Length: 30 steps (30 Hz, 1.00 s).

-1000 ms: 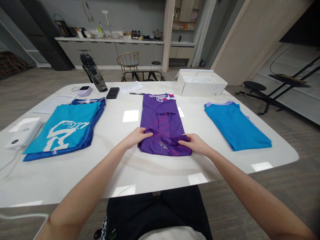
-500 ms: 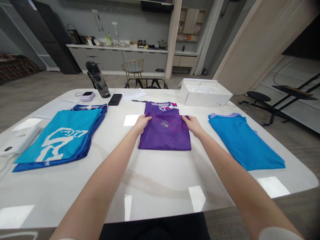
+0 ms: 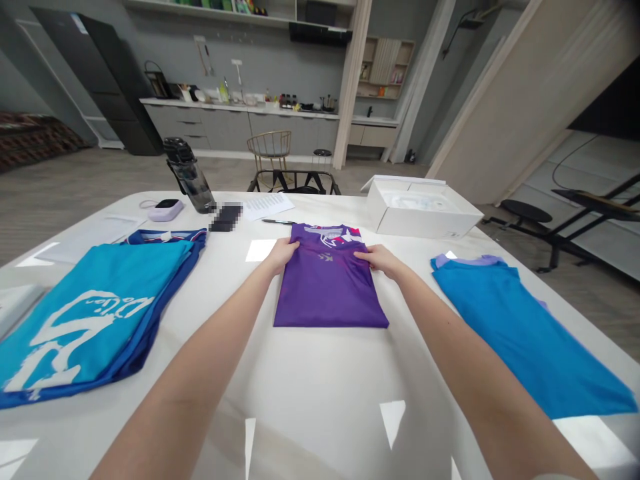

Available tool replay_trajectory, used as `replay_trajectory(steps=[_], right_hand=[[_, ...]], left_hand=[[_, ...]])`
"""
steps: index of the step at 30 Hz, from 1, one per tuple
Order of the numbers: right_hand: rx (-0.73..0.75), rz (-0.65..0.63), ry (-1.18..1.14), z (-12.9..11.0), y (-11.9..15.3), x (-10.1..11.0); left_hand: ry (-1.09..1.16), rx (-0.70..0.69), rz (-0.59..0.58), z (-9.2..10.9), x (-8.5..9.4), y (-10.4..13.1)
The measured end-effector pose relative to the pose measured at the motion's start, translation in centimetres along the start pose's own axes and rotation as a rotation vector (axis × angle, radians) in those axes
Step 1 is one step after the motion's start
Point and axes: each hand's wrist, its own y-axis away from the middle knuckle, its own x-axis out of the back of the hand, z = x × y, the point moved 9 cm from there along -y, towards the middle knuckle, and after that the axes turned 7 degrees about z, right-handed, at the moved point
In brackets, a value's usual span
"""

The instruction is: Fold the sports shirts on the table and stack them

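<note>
A folded purple shirt (image 3: pixel 330 293) lies in the middle of the white table (image 3: pixel 300 393), its collar at the far end. My left hand (image 3: pixel 283 255) pinches the shirt's left edge near the top. On the right side, my right hand (image 3: pixel 381 259) has its thumb and fingers closed on the cloth, a little below the collar. A small grey logo shows between the two hands. To the left lies a stack of shirts, with a turquoise shirt (image 3: pixel 110 300) on top of a dark blue shirt (image 3: pixel 193 257). A blue shirt (image 3: pixel 525 333) lies to the right over something lilac.
An open white box (image 3: pixel 425 217) stands at the back right. Along the back left are a dark water bottle (image 3: pixel 193 180), a lilac-cased gadget (image 3: pixel 166 210), a blurred dark object (image 3: pixel 227 218), printed paper (image 3: pixel 265 205) and a pen (image 3: pixel 278 222). A chair (image 3: pixel 295 180) stands beyond the table.
The shirt's upper layer now lies farther toward the collar, covering more of it. My right hand has shifted inward over the cloth. The camera view has tilted and moved closer.
</note>
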Motion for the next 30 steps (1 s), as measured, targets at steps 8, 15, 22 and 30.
replay_trajectory(steps=[8,15,22,30], right_hand=[[0.082,0.116,-0.27,-3.3,-7.6,1.0],[0.288,0.415,0.022,-2.8,-12.9,0.7],[0.353,0.574,0.578,-4.3,-11.1,0.3],[0.582,0.102,0.81,-5.1,-7.4,-10.7]], left_hand=[[0.116,-0.191,-0.073,4.0,-1.0,-6.6],[-0.363,-0.427,0.19,4.0,0.3,-12.0],[-0.765,-0.884,0.297,7.7,-2.5,-6.7],[-1.1,-0.646,-0.136,0.6,-8.7,-5.6]])
